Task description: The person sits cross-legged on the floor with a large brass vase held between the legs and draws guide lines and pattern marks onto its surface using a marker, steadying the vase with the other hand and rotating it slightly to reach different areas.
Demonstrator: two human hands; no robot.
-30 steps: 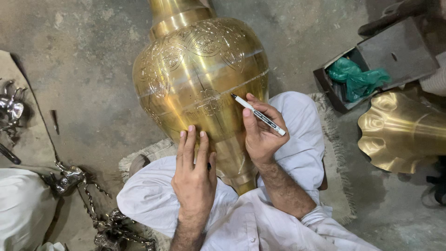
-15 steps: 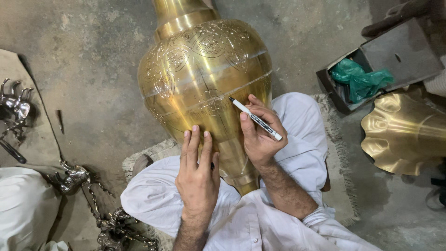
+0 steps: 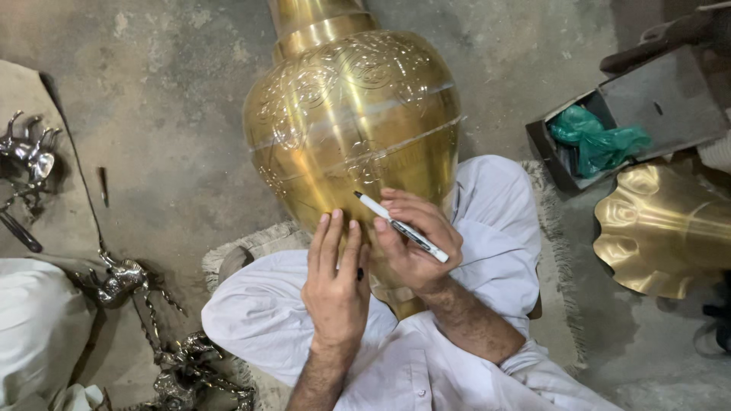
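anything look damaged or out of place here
Nothing stands out. The brass vase lies across the person's lap, left hand flat on it, right hand holding a white pen to its surface; no dents or spills show.

A single head-worn view looks steeply down, close over the person's lap. It faces the concrete floor (image 3: 175, 137), with the brass vase (image 3: 350, 122) filling the upper centre and both forearms entering from the bottom edge. No second view shares the scene.

Glossy engraved brass vase (image 3: 354, 129); smooth plastic marker (image 3: 400, 227); rough matt concrete floor (image 3: 167, 137); white cloth trousers (image 3: 266, 320)
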